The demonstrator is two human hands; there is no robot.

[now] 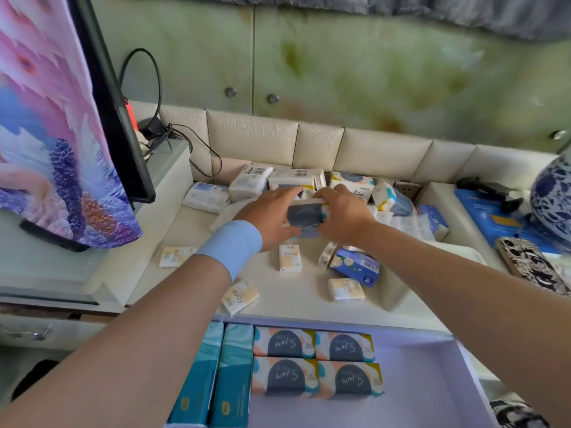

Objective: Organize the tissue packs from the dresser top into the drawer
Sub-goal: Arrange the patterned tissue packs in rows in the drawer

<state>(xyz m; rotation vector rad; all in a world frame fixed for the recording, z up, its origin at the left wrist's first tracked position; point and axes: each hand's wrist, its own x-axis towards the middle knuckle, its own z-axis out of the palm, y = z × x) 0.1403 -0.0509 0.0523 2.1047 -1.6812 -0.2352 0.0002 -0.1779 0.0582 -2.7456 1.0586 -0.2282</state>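
Observation:
Over the cream dresser top, my left hand and my right hand grip the two ends of one tissue pack with a dark oval label. Behind them lies a heap of several larger packs. Small "Face" packs and a blue flowered pack lie scattered nearer me. Below, the open lilac drawer holds two teal packs at the left and several dark-oval packs in neat rows beside them.
A screen draped with a pink and blue cloth stands at the left, with cables behind it. At the right are a blue-and-white vase, a blue box and a black-and-white patterned case.

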